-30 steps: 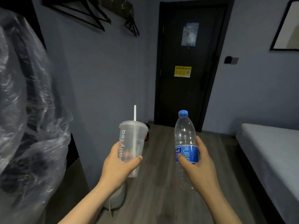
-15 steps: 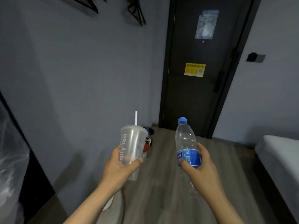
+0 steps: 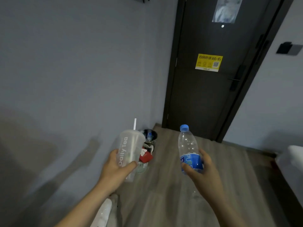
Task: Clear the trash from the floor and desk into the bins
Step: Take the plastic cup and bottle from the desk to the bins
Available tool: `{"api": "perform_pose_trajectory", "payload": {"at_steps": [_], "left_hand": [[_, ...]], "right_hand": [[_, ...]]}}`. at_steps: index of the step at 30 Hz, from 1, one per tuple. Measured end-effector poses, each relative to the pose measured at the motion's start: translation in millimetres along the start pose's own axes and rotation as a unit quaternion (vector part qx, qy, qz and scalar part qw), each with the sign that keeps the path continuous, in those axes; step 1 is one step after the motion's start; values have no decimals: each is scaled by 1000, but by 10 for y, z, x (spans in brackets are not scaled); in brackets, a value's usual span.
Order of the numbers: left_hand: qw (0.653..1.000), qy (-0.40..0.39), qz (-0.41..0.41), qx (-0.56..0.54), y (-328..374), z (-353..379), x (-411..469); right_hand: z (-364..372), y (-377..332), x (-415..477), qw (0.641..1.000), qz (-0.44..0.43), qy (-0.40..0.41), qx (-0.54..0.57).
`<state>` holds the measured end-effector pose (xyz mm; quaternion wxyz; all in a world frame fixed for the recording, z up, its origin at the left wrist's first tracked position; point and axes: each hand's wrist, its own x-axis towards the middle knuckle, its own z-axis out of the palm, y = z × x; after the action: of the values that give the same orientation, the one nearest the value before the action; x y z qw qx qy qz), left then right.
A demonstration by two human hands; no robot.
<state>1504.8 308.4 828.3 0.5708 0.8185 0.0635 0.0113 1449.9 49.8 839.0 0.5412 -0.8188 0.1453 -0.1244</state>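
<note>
The cup is frosted, matt plastic; the bottle at its three o'clock is clear, glossy plastic. The floor shows matt grey wood grain.

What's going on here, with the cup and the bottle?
A person is clearing trash. The left hand grips a frosted Daily Tea cup with a white straw; the right hand holds a clear blue-capped water bottle. Part-filled bins stand ahead on the wooden floor, against the wall near the dark door. Nothing is dropped yet.
</note>
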Motion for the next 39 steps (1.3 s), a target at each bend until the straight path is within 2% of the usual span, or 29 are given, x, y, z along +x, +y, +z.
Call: {"api": "perform_pose_trajectory", "payload": {"at_steps": [10, 16, 26, 30, 35, 39], "left_hand": [[998, 8, -22, 60, 320, 726, 1696], [994, 3, -51, 96, 264, 1031, 2571], [974, -72, -151, 150, -560, 1405, 4403], [959, -116, -186, 181, -921, 1505, 5085], [937, -169, -195, 235, -1284, 1630, 5678], [925, -168, -224, 258, -1542, 1817, 5980]], "right_hand": [[182, 128, 2085, 999, -12, -46, -15], [395, 299, 2977, 994, 37, -91, -39], [1268, 669, 4493, 984, 107, -114, -86], [1701, 813, 5064, 971, 165, -134, -109], [2175, 1077, 5575, 962, 199, -154, -105], [2487, 1366, 5921, 948, 246, -166, -114]]}}
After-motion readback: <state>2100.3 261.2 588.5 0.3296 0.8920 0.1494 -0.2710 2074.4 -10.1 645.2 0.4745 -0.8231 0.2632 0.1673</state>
